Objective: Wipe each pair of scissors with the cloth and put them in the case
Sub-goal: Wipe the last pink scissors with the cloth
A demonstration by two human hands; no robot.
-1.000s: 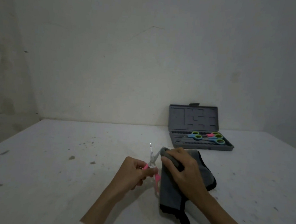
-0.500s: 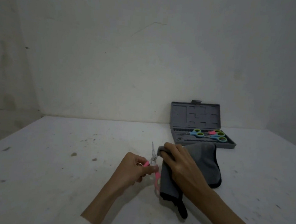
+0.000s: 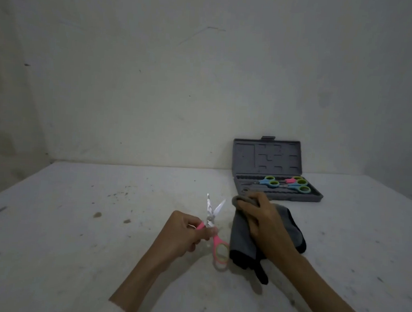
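Observation:
My left hand grips pink-handled scissors near their pivot, blades spread apart and pointing up and away. My right hand clutches a bunched grey cloth with a dark border, just right of the blades and apart from them; the rest of the cloth hangs down to the table. An open grey case stands at the back right with its lid upright. Inside lie two blue scissors with green handles and a pink-handled pair.
The white table carries scattered dark specks and stains. A pale wall rises behind it and the table's left edge runs diagonally at the far left.
The scissor blades have spread apart. My right hand with the cloth has come off the blades and shifted slightly right.

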